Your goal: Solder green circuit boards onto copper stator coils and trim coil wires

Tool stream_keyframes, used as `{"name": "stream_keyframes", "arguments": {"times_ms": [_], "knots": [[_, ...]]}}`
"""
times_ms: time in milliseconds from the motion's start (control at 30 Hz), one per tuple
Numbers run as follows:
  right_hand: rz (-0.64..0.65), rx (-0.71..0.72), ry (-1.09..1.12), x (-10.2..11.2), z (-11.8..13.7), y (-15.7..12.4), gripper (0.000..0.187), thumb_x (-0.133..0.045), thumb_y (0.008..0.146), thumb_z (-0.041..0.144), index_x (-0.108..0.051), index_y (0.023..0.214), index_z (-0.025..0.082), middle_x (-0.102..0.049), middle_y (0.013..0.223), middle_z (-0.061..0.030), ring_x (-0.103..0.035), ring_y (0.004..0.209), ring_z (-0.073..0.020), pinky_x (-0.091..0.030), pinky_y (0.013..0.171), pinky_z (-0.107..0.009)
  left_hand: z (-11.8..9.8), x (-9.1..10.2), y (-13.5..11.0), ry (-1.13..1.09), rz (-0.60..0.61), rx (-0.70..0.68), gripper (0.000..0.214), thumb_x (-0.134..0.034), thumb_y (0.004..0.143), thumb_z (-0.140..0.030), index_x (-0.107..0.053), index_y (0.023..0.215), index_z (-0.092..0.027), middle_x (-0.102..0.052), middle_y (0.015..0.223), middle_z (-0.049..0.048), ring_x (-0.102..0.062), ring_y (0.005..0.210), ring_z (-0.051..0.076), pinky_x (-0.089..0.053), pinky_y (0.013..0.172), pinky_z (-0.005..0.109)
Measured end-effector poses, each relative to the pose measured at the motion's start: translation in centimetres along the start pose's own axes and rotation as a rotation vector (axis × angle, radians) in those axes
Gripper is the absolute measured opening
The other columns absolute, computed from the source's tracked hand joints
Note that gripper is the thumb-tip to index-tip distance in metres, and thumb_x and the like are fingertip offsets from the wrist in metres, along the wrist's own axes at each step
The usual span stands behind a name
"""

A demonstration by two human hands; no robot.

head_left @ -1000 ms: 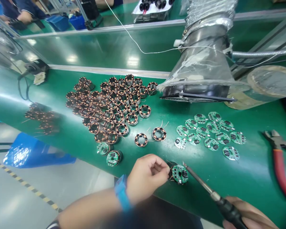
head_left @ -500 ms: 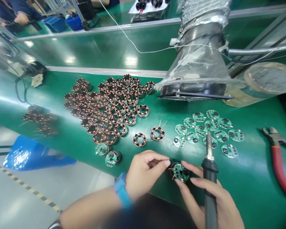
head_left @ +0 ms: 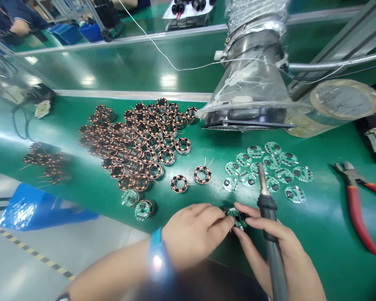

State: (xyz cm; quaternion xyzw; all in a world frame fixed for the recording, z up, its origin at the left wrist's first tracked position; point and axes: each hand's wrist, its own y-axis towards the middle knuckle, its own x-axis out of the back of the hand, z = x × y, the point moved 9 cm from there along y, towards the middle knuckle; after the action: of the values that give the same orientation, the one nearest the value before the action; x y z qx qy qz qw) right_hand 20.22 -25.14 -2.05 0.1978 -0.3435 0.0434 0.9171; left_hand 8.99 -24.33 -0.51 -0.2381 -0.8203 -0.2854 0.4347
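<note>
- Fingertips (head_left: 223,220) of the left hand (head_left: 196,234) press together at the left edge of a round green circuit board (head_left: 237,217); whether they pinch the board itself or a fine wire is hidden.
- Right hand (head_left: 277,246) wraps around a soldering iron (head_left: 268,225), while its spread fingers (head_left: 249,220) reach to the board's right edge.
- Metal tip (head_left: 261,179) of the iron points up and away, above the loose boards.
- Board sits between both hands, on top of a stator (head_left: 230,221) that the fingers mostly hide, low on the green workbench (head_left: 319,225).
- Blue wristband (head_left: 156,255) circles the left wrist.
- Two board-topped stators (head_left: 145,210) lie left of the hands, near two loose copper-wound stators (head_left: 179,184) and a large cluster of stators (head_left: 134,142).
- Loose green boards (head_left: 265,161) spread right of the iron's tip; red-handled pliers (head_left: 354,205) lie farther right.
- Fume duct (head_left: 249,75) hangs beyond them.
</note>
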Motion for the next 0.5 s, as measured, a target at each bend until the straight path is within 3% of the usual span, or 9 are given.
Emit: {"name": "stream_keyframes", "arguments": {"times_ms": [67, 133, 233, 367, 500], "knots": [[0.01, -0.012, 0.007, 0.0, -0.2, 0.0, 0.021, -0.056, 0.089, 0.013, -0.049, 0.108, 0.021, -0.062, 0.112, -0.0058, -0.062, 0.098, -0.0161, -0.046, 0.084, -0.024, 0.2, -0.6, -0.1, -0.018, 0.126, 0.083, 0.032, -0.036, 0.096, -0.019, -0.063, 0.112, -0.01, -0.07, 0.097, 0.0109, -0.066, 0.086, 0.021, -0.058, 0.074, 0.032], [0.01, -0.018, 0.018, 0.0, -0.4, -0.1, 0.023, -0.056, 0.089, 0.014, -0.048, 0.11, 0.022, -0.062, 0.113, -0.0053, -0.062, 0.098, -0.0165, -0.047, 0.084, -0.025, 0.7, -0.8, -0.3, -0.146, 0.152, 0.195, 0.034, -0.036, 0.096, -0.02, -0.062, 0.117, -0.012, -0.067, 0.106, 0.0138, -0.065, 0.093, 0.022, -0.057, 0.076, 0.033], [0.004, 0.001, 0.02, 0.2, -0.2, 0.0, 0.026, -0.057, 0.089, 0.016, -0.048, 0.113, 0.021, -0.062, 0.116, -0.006, -0.06, 0.103, -0.0181, -0.047, 0.086, -0.027, 2.2, -1.1, -0.8, -0.463, 0.043, 0.408, 0.03, -0.045, 0.092, -0.016, -0.065, 0.115, -0.013, -0.066, 0.103, 0.0137, -0.065, 0.092, 0.019, -0.055, 0.08, 0.029], [-0.023, 0.005, 0.022, 1.1, -0.1, -0.5, 0.029, -0.06, 0.088, 0.019, -0.05, 0.115, 0.022, -0.062, 0.12, -0.0082, -0.061, 0.106, -0.0196, -0.048, 0.089, -0.027, 4.8, -2.7, -2.4, -0.807, -0.102, 0.782, 0.017, -0.063, 0.082, -0.02, -0.073, 0.094, -0.015, -0.068, 0.089, 0.0084, -0.065, 0.078, 0.016, -0.054, 0.073, 0.027], [-0.131, -0.109, -0.029, 3.3, -2.7, -3.5, 0.04, -0.052, 0.091, 0.025, -0.049, 0.131, 0.024, -0.071, 0.1, -0.0046, -0.063, 0.102, -0.0242, -0.047, 0.095, -0.034, 5.3, -4.3, -3.1, -1.021, -0.151, 0.94, 0.011, -0.069, 0.075, -0.023, -0.071, 0.08, -0.013, -0.065, 0.08, 0.0062, -0.061, 0.066, 0.014, -0.051, 0.063, 0.026]]}}
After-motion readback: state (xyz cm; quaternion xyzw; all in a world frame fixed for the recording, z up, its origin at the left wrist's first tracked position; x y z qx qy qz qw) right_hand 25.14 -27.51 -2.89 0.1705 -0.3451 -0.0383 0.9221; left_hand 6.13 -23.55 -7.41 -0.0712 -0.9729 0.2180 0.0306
